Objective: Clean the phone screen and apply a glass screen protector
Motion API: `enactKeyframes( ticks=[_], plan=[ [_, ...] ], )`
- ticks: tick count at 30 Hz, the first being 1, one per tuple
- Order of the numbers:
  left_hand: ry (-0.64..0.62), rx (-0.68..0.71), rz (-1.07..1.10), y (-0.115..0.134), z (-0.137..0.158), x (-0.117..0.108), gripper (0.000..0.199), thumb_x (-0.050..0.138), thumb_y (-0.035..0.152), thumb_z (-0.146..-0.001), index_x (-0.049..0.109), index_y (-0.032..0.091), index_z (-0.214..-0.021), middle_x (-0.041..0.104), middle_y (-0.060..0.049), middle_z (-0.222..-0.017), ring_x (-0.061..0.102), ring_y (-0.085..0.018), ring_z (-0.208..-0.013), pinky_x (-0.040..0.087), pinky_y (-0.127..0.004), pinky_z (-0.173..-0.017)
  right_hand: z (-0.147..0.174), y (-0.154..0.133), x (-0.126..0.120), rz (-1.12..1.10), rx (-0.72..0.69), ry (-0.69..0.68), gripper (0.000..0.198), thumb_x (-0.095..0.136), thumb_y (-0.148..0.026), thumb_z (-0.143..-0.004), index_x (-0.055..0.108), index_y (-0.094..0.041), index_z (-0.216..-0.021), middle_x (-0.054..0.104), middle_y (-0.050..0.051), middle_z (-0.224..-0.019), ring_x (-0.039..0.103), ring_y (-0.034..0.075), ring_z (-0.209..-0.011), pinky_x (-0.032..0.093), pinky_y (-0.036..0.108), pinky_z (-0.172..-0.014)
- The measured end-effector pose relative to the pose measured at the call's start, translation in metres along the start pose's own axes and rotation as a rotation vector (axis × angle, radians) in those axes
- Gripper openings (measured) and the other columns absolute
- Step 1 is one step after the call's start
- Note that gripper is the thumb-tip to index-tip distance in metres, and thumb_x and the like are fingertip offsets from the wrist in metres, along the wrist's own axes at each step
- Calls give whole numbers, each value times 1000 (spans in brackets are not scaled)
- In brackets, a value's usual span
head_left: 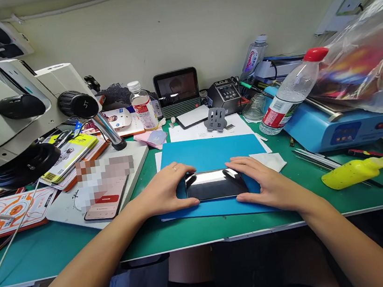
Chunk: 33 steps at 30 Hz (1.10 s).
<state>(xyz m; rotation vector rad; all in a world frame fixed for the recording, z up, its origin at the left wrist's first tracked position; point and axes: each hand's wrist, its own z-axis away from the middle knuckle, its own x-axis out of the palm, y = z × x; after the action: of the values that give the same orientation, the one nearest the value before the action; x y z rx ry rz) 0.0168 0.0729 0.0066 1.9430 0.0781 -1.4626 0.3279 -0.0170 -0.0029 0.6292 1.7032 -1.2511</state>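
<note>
A dark-screened smartphone [216,188] lies sideways on a blue mat [210,153], its glass catching a bright reflection along the upper part. My left hand [165,189] grips the phone's left end, fingers at the far edge and thumb at the near edge. At the right end my right hand [265,183] holds it the same way. A white wipe or tissue [270,161] lies just beyond my right hand. Left of my left hand, a second phone [109,199] with a lit screen rests on the pale microscope base [137,162].
A microscope [4,116] leans in from the left. Behind the mat stand a small display [176,91], a grey stand [215,119] and a drink bottle [143,105]. To the right are a red-capped bottle [287,95], a blue machine [333,122], a yellow squeeze bottle [352,173] and tweezers [315,160].
</note>
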Motion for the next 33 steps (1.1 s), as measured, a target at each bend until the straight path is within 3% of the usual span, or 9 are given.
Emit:
enactKeyframes(
  ticks=[10,20,33],
  plan=[
    [-7,-29,42,1,0,1,53,75,49,-82,56,23,-124,67,-7,-124,63,-27,-112,51,-41,-95,3,3,-2,-31,18,10,79,68,-61,-85,44,-31,-153,52,13,-152,48,37,-141,44,57,-113],
    [-11,-38,45,0,0,1,53,76,48,-83,56,24,-126,66,-7,-124,61,-27,-114,50,-40,-96,7,11,-3,-49,11,-27,82,68,-60,-86,39,-29,-156,49,12,-155,42,36,-145,35,60,-119],
    [-27,-32,26,2,-1,3,52,73,48,-85,55,24,-127,65,-7,-124,59,-27,-115,49,-41,-98,7,10,-2,-65,16,-6,79,68,-60,-85,42,-33,-155,53,10,-151,47,36,-142,40,57,-116]
  ],
)
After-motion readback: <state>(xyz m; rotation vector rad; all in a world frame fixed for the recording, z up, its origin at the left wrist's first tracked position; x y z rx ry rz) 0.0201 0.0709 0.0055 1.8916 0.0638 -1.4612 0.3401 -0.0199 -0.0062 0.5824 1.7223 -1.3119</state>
